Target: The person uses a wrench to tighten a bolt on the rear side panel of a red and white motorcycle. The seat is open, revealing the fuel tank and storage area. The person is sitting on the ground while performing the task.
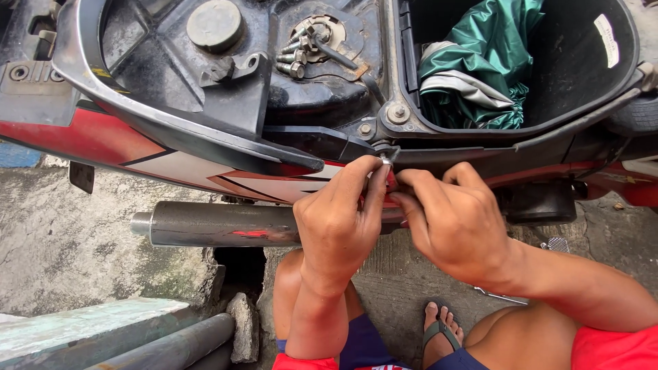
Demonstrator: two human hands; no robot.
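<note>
A small silver fastener (386,159) is pinched in the fingertip grip of the left hand (337,218) at the side-panel edge of a red and white motorcycle (205,168), just below the open storage tub (620,82). The right hand (451,220) is curled closed beside it, thumb and fingers touching the same spot. The fastener is judged light, hard and slippery, best held by its head.

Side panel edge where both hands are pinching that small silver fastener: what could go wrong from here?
1. The small silver fastener is pinched only by the fingertips of the left hand and right hand; if it slips, it may drop to the rough concrete ground and be hard to find.
2. Loose bolts rest unsecured on the black frame top; a nudge could scatter them.
</note>
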